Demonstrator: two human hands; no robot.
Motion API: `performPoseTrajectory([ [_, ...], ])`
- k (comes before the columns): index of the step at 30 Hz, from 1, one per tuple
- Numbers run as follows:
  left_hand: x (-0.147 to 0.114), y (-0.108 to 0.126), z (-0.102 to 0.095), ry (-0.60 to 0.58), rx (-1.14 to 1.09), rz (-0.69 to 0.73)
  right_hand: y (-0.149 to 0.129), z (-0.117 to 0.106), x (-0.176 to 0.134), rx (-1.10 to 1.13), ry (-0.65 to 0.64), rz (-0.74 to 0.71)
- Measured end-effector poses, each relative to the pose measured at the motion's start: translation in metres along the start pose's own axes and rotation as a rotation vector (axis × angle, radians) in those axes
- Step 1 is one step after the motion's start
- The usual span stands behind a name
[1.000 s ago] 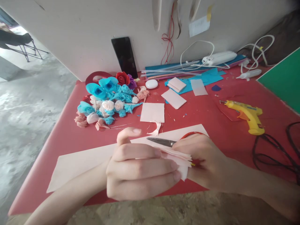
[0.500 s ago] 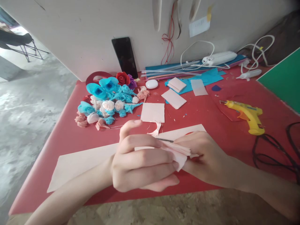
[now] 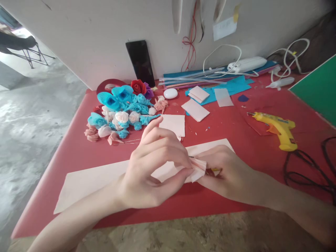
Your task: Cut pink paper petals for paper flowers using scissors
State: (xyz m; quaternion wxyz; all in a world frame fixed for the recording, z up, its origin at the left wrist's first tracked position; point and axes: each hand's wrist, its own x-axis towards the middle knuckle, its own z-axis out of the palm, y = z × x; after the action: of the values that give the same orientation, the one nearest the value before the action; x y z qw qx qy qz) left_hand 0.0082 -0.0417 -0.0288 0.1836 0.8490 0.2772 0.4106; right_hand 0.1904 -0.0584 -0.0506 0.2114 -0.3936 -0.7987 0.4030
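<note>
My left hand [image 3: 160, 168] pinches a small folded stack of pale pink crepe paper [image 3: 198, 169] between thumb and fingertips, its other fingers curled above. My right hand [image 3: 225, 171] is closed round a pair of scissors, mostly hidden in the fist; a bit of dark blade [image 3: 191, 157] shows by the paper and a yellowish piece of handle by the thumb. Both hands meet over a long pale pink paper strip [image 3: 91, 182] lying on the red table [image 3: 157, 213]. Just beyond the left hand lies a square of pale pink paper [image 3: 173, 124].
Blue, white and pink paper flowers [image 3: 122, 117] are heaped at the left. Folded pink papers [image 3: 195, 110] and blue sheets [image 3: 240, 84] lie farther back. A yellow glue gun [image 3: 282, 129] with a black cord is at the right. A phone [image 3: 141, 63] leans on the wall.
My left hand has turned and drawn its fingers up into a pinch on the folded paper. The pink scrap beyond it is now mostly hidden. My right hand has barely moved.
</note>
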Motion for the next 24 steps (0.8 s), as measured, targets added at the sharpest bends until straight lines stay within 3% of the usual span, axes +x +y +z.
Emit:
performPoseTrajectory([
  [11,0.0041,0.0017,-0.0035,-0.07,0.062,-0.003,0.0008,-0.0018,-0.0016,0.032,-0.092,0.022],
  [24,0.0018,-0.0014,-0.0028,-0.028,0.089,0.06,0.0014,-0.0019,-0.004,0.064,-0.127,0.063],
])
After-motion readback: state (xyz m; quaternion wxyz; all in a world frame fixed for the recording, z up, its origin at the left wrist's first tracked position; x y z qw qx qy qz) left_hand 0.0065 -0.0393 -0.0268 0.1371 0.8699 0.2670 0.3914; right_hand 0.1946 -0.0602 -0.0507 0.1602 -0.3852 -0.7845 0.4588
